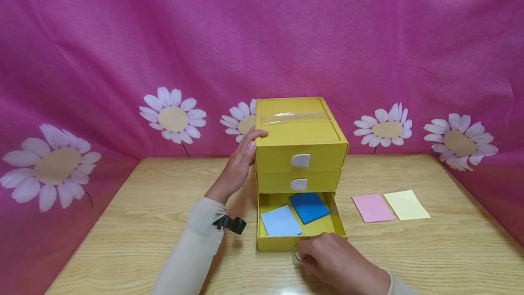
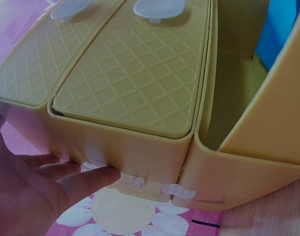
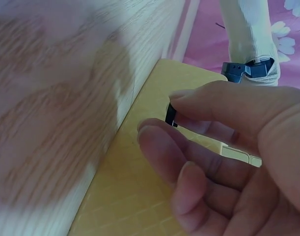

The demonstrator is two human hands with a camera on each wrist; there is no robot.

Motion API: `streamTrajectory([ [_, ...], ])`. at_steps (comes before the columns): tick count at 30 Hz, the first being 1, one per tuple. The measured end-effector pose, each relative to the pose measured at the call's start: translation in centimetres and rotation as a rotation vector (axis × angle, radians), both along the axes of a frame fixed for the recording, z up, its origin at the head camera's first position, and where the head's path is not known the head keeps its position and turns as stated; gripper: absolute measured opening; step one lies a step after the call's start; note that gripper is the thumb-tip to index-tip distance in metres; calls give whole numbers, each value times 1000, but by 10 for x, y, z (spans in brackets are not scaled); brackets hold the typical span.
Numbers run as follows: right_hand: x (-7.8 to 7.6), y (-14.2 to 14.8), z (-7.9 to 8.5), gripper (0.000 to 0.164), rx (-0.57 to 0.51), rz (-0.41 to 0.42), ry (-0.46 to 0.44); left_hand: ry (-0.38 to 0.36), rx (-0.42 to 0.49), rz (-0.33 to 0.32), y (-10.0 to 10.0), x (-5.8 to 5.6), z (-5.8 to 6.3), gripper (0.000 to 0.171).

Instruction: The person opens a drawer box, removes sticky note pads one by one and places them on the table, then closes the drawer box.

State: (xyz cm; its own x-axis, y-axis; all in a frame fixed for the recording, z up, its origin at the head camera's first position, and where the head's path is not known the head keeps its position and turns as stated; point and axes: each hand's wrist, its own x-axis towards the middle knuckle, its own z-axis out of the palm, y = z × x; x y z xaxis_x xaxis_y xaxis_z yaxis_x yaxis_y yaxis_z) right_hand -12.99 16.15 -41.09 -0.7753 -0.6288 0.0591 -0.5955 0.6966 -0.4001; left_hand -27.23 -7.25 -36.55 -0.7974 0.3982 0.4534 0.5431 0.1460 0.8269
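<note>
A yellow three-drawer box (image 1: 300, 124) stands on the table with its bottom drawer (image 1: 276, 243) pulled out. Inside the drawer lie a light blue sticky-note pad (image 1: 281, 221) and a dark blue pad (image 1: 309, 207). My left hand (image 1: 237, 165) rests against the box's left side, fingers extended, with fingertips at the top edge. At the front of the bottom drawer is my right hand (image 1: 335, 258), its fingers curled. In the right wrist view, thumb and forefinger pinch a small dark piece (image 3: 171, 115); what it is remains unclear.
On the table right of the box lie a pink pad (image 1: 373, 207) and a pale yellow pad (image 1: 407, 205). The two upper drawers are closed and bear white handles (image 1: 300, 160). Behind the wooden table (image 1: 163, 185) hangs a magenta cloth (image 1: 262, 35) with white flowers.
</note>
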Motion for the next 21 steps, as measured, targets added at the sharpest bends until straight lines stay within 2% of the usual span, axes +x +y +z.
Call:
streamTrajectory([
  [10, 1, 1, 2, 19, 8, 20, -74, -5, 5, -6, 1, 0, -1, 41],
  [21, 3, 1, 4, 17, 18, 22, -86, 0, -10, 12, 1, 0, 0, 42],
])
